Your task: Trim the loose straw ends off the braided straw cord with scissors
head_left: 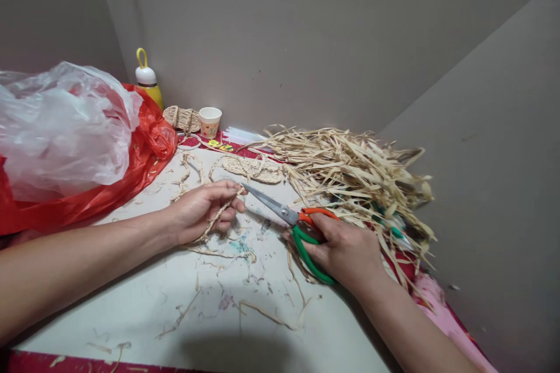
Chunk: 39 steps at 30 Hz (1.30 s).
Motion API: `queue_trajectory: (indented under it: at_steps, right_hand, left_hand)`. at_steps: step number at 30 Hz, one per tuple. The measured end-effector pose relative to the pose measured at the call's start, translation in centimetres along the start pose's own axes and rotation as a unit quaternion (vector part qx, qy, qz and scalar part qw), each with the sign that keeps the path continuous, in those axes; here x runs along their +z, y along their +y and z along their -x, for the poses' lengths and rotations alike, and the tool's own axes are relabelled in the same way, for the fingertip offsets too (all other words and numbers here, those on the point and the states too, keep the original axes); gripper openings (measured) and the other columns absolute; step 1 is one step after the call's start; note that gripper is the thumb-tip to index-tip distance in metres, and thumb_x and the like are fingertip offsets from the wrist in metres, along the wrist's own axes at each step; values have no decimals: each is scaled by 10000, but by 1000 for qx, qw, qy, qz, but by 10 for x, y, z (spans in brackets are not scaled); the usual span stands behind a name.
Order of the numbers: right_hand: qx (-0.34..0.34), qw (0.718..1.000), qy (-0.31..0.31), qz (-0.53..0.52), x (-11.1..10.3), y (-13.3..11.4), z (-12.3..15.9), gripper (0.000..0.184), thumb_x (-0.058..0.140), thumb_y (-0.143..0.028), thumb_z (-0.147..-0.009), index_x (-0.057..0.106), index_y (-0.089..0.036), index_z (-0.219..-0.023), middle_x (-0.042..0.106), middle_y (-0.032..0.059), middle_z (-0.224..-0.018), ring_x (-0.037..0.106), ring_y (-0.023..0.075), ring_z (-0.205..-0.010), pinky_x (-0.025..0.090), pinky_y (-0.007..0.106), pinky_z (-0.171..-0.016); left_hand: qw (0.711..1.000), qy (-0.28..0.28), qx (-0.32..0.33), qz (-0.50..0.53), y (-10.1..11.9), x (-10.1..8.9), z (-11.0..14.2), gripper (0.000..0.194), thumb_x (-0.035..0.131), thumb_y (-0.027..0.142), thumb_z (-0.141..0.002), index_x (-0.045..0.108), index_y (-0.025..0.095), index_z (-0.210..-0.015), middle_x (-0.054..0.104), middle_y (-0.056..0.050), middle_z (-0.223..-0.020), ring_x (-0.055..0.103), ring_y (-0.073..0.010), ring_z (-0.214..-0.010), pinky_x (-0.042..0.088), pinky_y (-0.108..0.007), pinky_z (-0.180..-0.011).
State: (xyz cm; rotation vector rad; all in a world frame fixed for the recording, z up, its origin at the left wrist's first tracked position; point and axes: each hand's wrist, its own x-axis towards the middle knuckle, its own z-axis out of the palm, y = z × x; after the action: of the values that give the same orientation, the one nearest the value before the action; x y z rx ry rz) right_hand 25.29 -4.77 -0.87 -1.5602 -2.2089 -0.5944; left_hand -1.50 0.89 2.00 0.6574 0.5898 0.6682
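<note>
Near the middle of the white board, my left hand [210, 210] pinches a twisted straw cord [217, 217], whose end shows at the fingertips. Fingers of my right hand [345, 247] are in the handles of a pair of scissors [286, 213], one handle orange and one green. The blades look closed or nearly so, and their tip is at the cord end by my left fingertips. I cannot tell whether the tip touches the cord. Behind my hands lies a small woven straw sole [254, 169] with cord loops around it.
A heap of dry straw strips [350, 163] spreads at the right. At the left are a clear plastic bag [65, 128] and a red bag [155, 140]. A yellow bottle [149, 78], a paper cup [210, 122] and another woven piece [181, 119] stand along the wall. Straw scraps litter the board [144, 280].
</note>
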Motion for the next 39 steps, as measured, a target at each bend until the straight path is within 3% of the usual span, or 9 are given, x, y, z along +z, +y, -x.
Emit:
queue_trajectory:
  at_steps: [3, 7, 11, 14, 17, 24, 29, 39]
  right_hand:
    - [6, 1000, 13, 1, 1, 2, 0, 341, 531, -518, -772, 595, -212, -635, 574, -20, -463, 539, 117, -421, 285, 232, -451]
    - [22, 1000, 19, 3, 2, 4, 0, 340, 528, -524, -772, 596, -214, -650, 602, -16, -486, 564, 124, -434, 296, 228, -451]
    - [14, 1000, 13, 7, 2, 4, 0, 348, 518, -539, -779, 599, -215, -681, 595, -14, -485, 560, 130, -435, 290, 232, -447]
    - [0, 1000, 2, 8, -1, 3, -1, 337, 530, -535, -774, 587, -212, -696, 594, -10, -504, 560, 134, -451, 289, 237, -456]
    - [-12, 1000, -19, 10, -3, 1, -3, 359, 506, -550, -788, 601, -206, -756, 601, 0, -533, 568, 144, -484, 279, 248, -471]
    - [-14, 997, -60, 53, -8, -4, -8, 394, 484, -542, -789, 609, -181, -888, 640, 26, -647, 606, 179, -596, 300, 268, -533]
    - [-19, 996, -64, 57, -8, -6, -7, 396, 486, -565, -783, 590, -185, -822, 629, 24, -636, 599, 183, -599, 291, 276, -547]
    - [3, 997, -54, 53, -4, -13, -6, 408, 468, -584, -784, 603, -200, -802, 610, 24, -558, 587, 186, -529, 275, 264, -516]
  left_hand:
    - [1000, 10, 12, -5, 4, -1, 0, 211, 534, 78, -768, 555, 163, -960, 592, -42, -724, 430, -65, -454, 321, -176, -427]
    - [991, 78, 53, -95, 7, 1, 1, 260, 597, 73, -754, 620, 128, -1008, 643, -62, -775, 490, -59, -495, 396, -184, -490]
    - [951, 160, 127, -231, 8, 7, 4, 250, 701, 160, -717, 657, 131, -962, 688, -57, -731, 515, -70, -508, 382, -173, -485]
    - [929, 196, 161, -270, 9, 12, 6, 181, 734, 146, -675, 653, 133, -836, 662, -13, -616, 488, -65, -456, 311, -163, -427]
    - [924, 198, 171, -278, 8, 16, 7, 130, 722, 112, -672, 630, 129, -761, 659, -9, -609, 486, -62, -450, 295, -162, -417]
    - [904, 204, 173, -333, 5, 11, 6, 123, 705, 177, -693, 632, 142, -786, 644, 17, -650, 501, -61, -505, 360, -167, -475]
    - [893, 218, 177, -351, 3, 9, 4, 120, 693, 192, -678, 640, 150, -777, 618, 29, -612, 496, -69, -507, 371, -183, -490]
    - [920, 208, 152, -297, 2, 13, 7, 126, 638, 197, -702, 642, 153, -820, 598, 38, -560, 400, -49, -409, 271, -185, -410]
